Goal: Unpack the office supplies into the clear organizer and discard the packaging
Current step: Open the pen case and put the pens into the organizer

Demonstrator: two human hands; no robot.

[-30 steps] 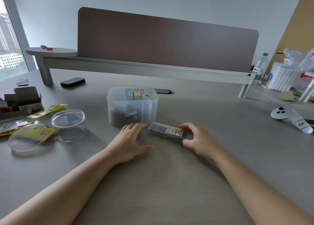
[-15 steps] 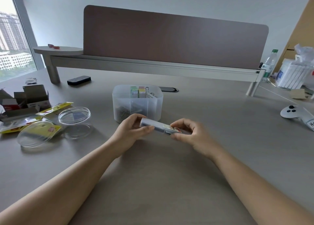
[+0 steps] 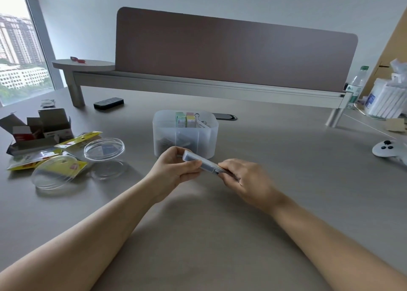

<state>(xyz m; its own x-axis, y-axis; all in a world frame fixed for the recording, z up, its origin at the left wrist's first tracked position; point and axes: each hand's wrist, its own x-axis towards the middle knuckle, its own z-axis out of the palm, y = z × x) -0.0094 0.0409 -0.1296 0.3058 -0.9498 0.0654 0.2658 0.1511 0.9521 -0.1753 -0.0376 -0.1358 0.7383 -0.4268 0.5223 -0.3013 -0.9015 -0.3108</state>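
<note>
No text, brand name or number can be read anywhere on the desk (image 3: 220, 235). Printed patches show on the yellow packaging (image 3: 77, 140), on the red and white open carton (image 3: 21, 136), on the water bottle's label (image 3: 354, 90) and on the coloured blocks in the clear organizer (image 3: 207, 136), but all are too small and blurred to make out.

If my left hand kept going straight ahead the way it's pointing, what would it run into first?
Most likely the clear organizer. The left hand, gripping one end of the small plastic case, points at its near wall; the gap looks short, though depth is unclear.
</note>
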